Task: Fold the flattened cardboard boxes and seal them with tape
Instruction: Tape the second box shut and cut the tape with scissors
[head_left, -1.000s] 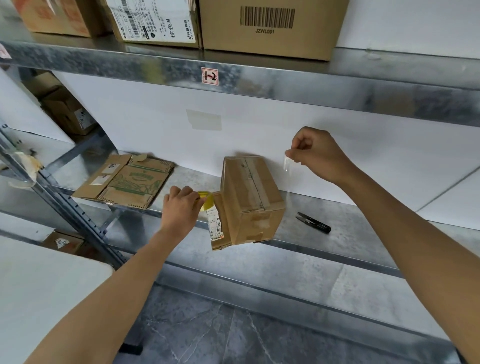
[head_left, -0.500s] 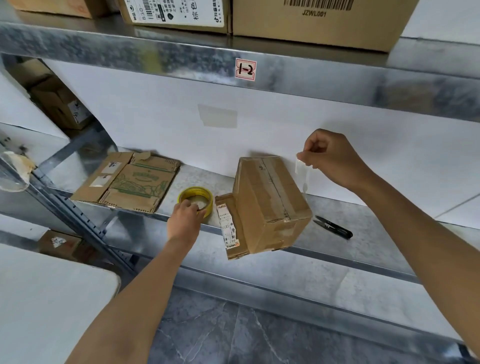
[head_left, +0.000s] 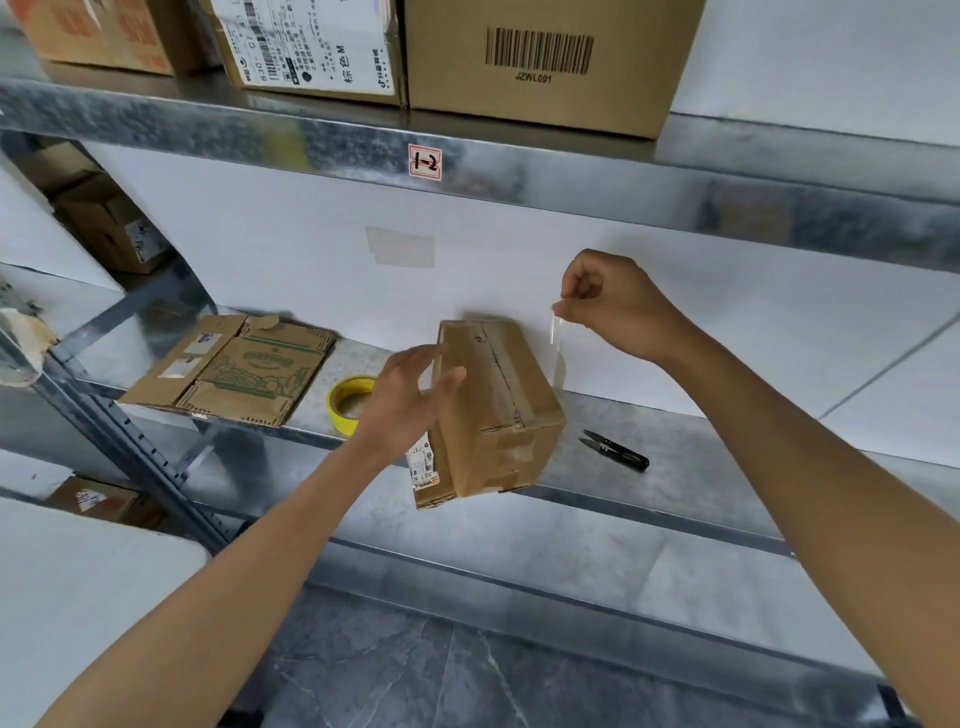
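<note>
A folded brown cardboard box (head_left: 501, 410) stands on the metal shelf (head_left: 701, 462), overhanging its front edge, with one flap sticking out at its lower left. My left hand (head_left: 410, 395) is at the box's left side with fingers spread and straight, empty. My right hand (head_left: 618, 306) is raised above and right of the box and pinches a clear strip of tape (head_left: 557, 348) that hangs down. The yellow tape roll (head_left: 349, 402) lies flat on the shelf just left of my left hand. A flattened cardboard box (head_left: 234, 369) lies further left.
Small black snips (head_left: 615, 451) lie on the shelf right of the box. Several cardboard boxes (head_left: 540, 57) stand on the upper shelf. A white wall closes the back. A slanted shelf upright (head_left: 124, 441) runs at the left, with more boxes behind and below.
My left hand set the yellow tape roll down on the shelf, let go, and moved right to the folded box's side. My right hand stays raised with the tape strip.
</note>
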